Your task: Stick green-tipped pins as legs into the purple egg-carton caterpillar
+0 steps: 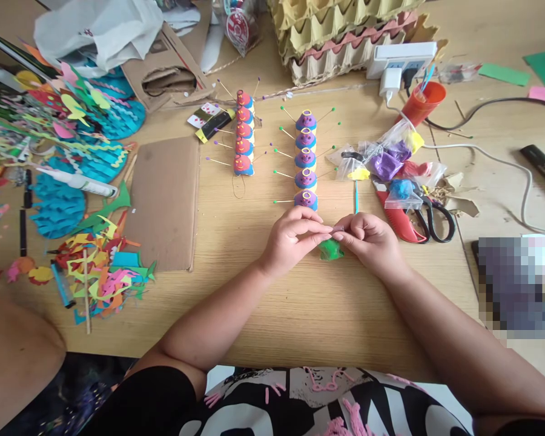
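My left hand (295, 237) and my right hand (367, 242) meet above the wooden table, both pinching the top of a small clear bag with green clay (330, 249) in it. Just beyond my left hand stands a row of purple and blue clay-covered egg-carton cups (306, 158) with smiling faces, yellow rings and green-tipped sticks. To its left is a similar row in red and blue (243, 130) with purple-tipped sticks. A thin blue tool (356, 197) lies past my right hand, near bags of purple clay (386, 165) and blue clay (400, 189).
Red-handled tool (395, 212) and black-handled scissors (440, 221) lie right of my right hand. Beyond are a red cup (424, 102), a power strip (404, 59) and egg trays (345, 36). Cardboard (161, 203) and paper scraps (109, 272) lie left. Another person's limb (18, 351) shows lower left.
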Demonstrator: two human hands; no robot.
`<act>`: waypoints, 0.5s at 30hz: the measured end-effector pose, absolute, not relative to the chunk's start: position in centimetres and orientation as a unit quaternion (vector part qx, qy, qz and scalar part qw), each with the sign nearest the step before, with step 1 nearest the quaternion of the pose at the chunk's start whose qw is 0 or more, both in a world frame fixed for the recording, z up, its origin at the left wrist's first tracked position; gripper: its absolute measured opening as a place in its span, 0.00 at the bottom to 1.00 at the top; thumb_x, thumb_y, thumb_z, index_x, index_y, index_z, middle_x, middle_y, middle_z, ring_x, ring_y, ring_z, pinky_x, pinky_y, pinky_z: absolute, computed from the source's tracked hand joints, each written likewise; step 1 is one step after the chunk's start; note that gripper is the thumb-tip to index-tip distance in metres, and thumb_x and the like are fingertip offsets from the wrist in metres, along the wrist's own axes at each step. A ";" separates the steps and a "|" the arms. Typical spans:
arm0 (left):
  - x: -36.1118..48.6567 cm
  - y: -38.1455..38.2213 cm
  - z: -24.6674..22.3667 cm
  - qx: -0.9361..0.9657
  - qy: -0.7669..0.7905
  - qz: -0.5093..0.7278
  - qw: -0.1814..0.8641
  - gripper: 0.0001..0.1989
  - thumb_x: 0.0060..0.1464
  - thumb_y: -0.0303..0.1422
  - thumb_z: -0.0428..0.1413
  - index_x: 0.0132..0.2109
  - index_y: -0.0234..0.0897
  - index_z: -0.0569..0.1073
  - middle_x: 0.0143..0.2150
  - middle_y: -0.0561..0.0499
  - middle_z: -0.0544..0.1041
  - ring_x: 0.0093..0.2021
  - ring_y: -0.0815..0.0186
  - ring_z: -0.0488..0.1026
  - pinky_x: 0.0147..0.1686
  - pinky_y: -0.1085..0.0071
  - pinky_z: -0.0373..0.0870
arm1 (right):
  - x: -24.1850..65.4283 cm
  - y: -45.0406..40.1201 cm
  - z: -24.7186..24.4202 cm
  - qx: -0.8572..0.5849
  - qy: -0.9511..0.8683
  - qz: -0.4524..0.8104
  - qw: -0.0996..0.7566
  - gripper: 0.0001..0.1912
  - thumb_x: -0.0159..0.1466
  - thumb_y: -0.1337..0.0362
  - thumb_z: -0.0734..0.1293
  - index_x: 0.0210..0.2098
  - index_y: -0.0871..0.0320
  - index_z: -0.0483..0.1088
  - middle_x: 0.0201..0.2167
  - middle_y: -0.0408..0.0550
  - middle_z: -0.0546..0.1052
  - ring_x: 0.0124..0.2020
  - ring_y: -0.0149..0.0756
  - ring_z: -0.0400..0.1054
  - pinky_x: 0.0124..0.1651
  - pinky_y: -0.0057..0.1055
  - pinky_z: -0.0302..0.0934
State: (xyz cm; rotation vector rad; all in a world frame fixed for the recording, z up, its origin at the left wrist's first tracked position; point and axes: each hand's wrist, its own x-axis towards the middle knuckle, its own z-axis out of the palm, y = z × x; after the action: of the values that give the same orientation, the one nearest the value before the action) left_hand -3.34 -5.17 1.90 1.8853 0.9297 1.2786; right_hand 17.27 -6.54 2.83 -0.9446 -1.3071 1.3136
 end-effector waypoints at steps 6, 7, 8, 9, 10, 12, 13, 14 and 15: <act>-3.0 -5.2 2.2 0.586 0.419 0.513 0.467 0.12 0.63 0.43 0.66 0.41 0.37 0.83 0.39 0.49 0.84 0.39 0.69 0.80 0.42 0.73 0.77 | 17.2 -6.4 3.0 -0.440 -0.515 0.504 0.536 0.31 0.61 0.54 0.81 0.24 0.55 0.56 0.29 0.45 0.78 0.30 0.31 0.71 0.30 0.28 0.66; -2.9 -5.2 2.3 0.574 0.421 0.511 0.481 0.14 0.63 0.44 0.67 0.41 0.37 0.83 0.38 0.49 0.84 0.37 0.69 0.79 0.41 0.73 0.76 | 17.2 -6.4 3.0 -0.449 -0.504 0.500 0.543 0.31 0.60 0.53 0.82 0.24 0.55 0.56 0.30 0.45 0.78 0.30 0.30 0.71 0.30 0.28 0.65; -2.9 -5.2 2.4 0.566 0.421 0.510 0.493 0.14 0.62 0.45 0.67 0.40 0.36 0.82 0.36 0.50 0.84 0.36 0.70 0.79 0.40 0.74 0.76 | 17.3 -6.4 3.0 -0.458 -0.492 0.498 0.548 0.31 0.60 0.53 0.82 0.24 0.54 0.56 0.31 0.46 0.79 0.30 0.30 0.70 0.30 0.28 0.65; -2.9 -5.2 2.5 0.561 0.420 0.509 0.500 0.15 0.61 0.45 0.68 0.39 0.36 0.82 0.35 0.51 0.83 0.34 0.71 0.77 0.38 0.75 0.75 | 17.3 -6.4 3.0 -0.466 -0.481 0.495 0.554 0.31 0.59 0.53 0.82 0.24 0.54 0.56 0.31 0.46 0.79 0.30 0.30 0.70 0.30 0.29 0.65; -2.9 -5.3 2.6 0.557 0.421 0.508 0.504 0.16 0.60 0.46 0.68 0.38 0.36 0.82 0.33 0.51 0.83 0.33 0.71 0.76 0.36 0.75 0.74 | 17.3 -6.4 3.0 -0.471 -0.471 0.493 0.560 0.31 0.59 0.53 0.82 0.25 0.54 0.56 0.32 0.46 0.79 0.30 0.30 0.70 0.30 0.29 0.65; -2.9 -5.3 2.8 0.550 0.432 0.507 0.504 0.17 0.59 0.47 0.69 0.36 0.36 0.81 0.31 0.52 0.82 0.31 0.72 0.75 0.34 0.76 0.73 | 17.2 -6.4 3.0 -0.476 -0.461 0.489 0.567 0.32 0.59 0.52 0.83 0.24 0.54 0.56 0.32 0.46 0.79 0.31 0.31 0.70 0.30 0.29 0.65; -3.0 -5.3 2.8 0.547 0.439 0.506 0.502 0.18 0.58 0.48 0.69 0.35 0.36 0.81 0.30 0.52 0.82 0.30 0.72 0.74 0.33 0.75 0.72 | 17.2 -6.4 3.0 -0.478 -0.458 0.487 0.570 0.32 0.59 0.52 0.83 0.24 0.54 0.56 0.32 0.46 0.79 0.31 0.31 0.70 0.31 0.30 0.65; -3.0 -5.3 2.9 0.546 0.445 0.505 0.499 0.19 0.58 0.49 0.69 0.35 0.36 0.81 0.30 0.52 0.81 0.30 0.71 0.74 0.33 0.75 0.72 | 17.2 -6.4 3.0 -0.478 -0.456 0.486 0.573 0.32 0.58 0.51 0.83 0.24 0.54 0.56 0.31 0.46 0.79 0.32 0.31 0.70 0.31 0.30 0.65; -3.0 -5.3 2.9 0.547 0.450 0.504 0.495 0.19 0.58 0.50 0.69 0.35 0.36 0.81 0.30 0.52 0.82 0.30 0.71 0.74 0.33 0.75 0.72 | 17.2 -6.4 3.1 -0.477 -0.455 0.484 0.575 0.32 0.58 0.51 0.83 0.24 0.55 0.56 0.31 0.46 0.78 0.32 0.32 0.70 0.31 0.30 0.65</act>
State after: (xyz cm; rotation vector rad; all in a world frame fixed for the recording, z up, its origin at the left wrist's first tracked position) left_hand -3.02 -5.34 2.90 1.3254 1.0898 1.2211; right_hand 17.21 -6.37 3.08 -1.1180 -1.0649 1.1346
